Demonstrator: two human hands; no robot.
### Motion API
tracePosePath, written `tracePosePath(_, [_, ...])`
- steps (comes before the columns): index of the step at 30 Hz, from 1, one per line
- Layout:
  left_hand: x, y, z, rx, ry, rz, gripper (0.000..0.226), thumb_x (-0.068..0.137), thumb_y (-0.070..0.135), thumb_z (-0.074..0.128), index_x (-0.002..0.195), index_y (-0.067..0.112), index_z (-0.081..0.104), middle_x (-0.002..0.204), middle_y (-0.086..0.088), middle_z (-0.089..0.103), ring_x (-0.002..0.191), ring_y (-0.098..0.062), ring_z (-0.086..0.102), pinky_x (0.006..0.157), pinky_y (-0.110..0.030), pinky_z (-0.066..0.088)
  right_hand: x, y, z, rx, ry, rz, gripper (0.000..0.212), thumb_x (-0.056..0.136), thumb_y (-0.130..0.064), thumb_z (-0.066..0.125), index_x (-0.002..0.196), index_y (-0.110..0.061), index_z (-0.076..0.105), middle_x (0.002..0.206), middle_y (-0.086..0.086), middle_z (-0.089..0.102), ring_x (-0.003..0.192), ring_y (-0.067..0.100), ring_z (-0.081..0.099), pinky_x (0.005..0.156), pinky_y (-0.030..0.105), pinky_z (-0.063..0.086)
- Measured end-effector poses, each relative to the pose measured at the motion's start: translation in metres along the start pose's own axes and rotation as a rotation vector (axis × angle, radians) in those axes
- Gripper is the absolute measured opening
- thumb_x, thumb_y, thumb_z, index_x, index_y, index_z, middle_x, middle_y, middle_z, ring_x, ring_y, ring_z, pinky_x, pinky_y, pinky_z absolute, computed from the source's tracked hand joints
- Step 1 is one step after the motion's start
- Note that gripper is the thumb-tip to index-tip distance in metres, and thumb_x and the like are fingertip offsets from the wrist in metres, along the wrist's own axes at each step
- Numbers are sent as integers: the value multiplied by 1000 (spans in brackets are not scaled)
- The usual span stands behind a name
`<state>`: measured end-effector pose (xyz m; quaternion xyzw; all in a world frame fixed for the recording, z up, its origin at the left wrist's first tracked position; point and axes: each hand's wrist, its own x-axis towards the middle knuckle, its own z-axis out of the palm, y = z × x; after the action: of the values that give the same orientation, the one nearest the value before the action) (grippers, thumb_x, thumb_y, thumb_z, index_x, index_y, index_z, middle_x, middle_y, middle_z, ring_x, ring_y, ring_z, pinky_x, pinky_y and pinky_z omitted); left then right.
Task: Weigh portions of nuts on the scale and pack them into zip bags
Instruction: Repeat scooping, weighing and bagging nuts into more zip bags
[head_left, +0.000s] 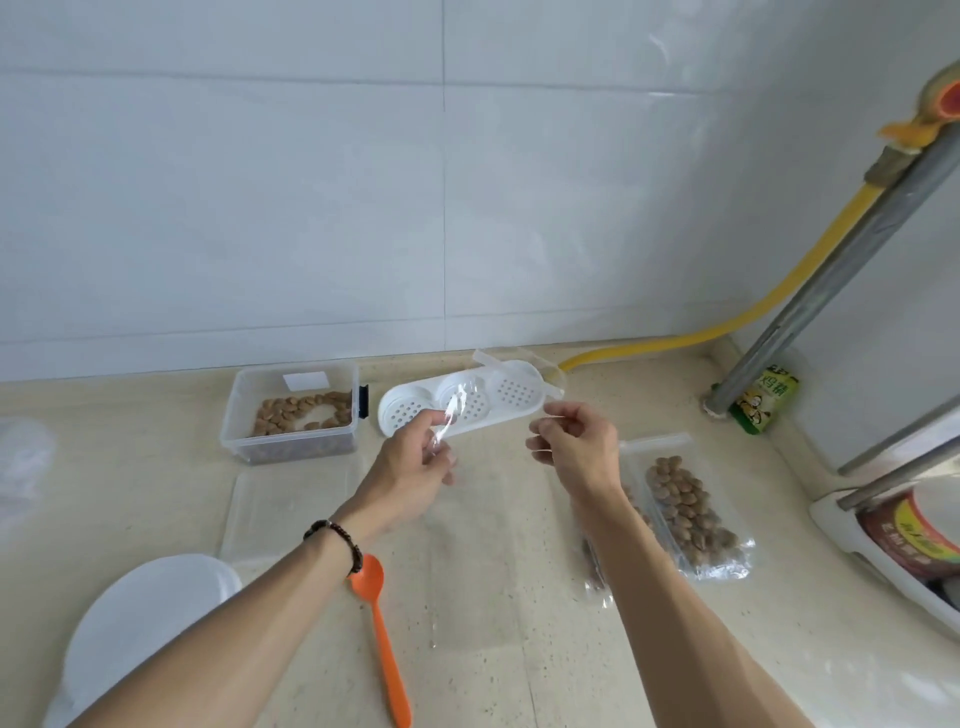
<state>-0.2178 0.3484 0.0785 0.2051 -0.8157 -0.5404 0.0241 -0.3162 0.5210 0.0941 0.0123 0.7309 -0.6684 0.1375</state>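
Note:
Both my hands hold up an empty clear zip bag (483, 525) above the counter. My left hand (415, 467) pinches its top left edge, and my right hand (576, 447) pinches its top right edge. The bag hangs down between them, nearly invisible. A clear tub of nuts (293, 418) stands at the back left. Filled zip bags of nuts (685, 509) lie flat to the right of my right forearm. An orange spoon (382, 634) lies on the counter under my left forearm. A white round dish (140, 623) sits at the front left.
A white perforated tray (511, 397) lies behind my hands. The tub's clear lid (270, 509) lies flat in front of the tub. A yellow hose (727, 322) runs along the back wall. A green packet (763, 400) and a metal pole stand at the right.

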Motion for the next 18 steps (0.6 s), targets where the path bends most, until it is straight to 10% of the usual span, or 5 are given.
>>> tracePosePath(6, [-23, -3, -88, 239, -70, 46, 29, 94, 9, 58, 117, 27, 57, 82, 6, 63, 60, -4, 64, 65, -27, 52, -28, -12, 52, -17, -72, -41, 41, 87, -5, 64, 125, -18, 53, 88, 7, 66, 70, 17, 67, 65, 28, 56])
tracePosePath(18, [-115, -107, -254, -14, 107, -100, 34, 79, -1, 71, 103, 22, 64, 73, -1, 69, 62, -12, 63, 76, -36, 54, -140, 23, 195, -7, -3, 139, 10, 87, 1, 57, 88, -6, 63, 76, 15, 66, 56, 17, 57, 56, 26, 50])
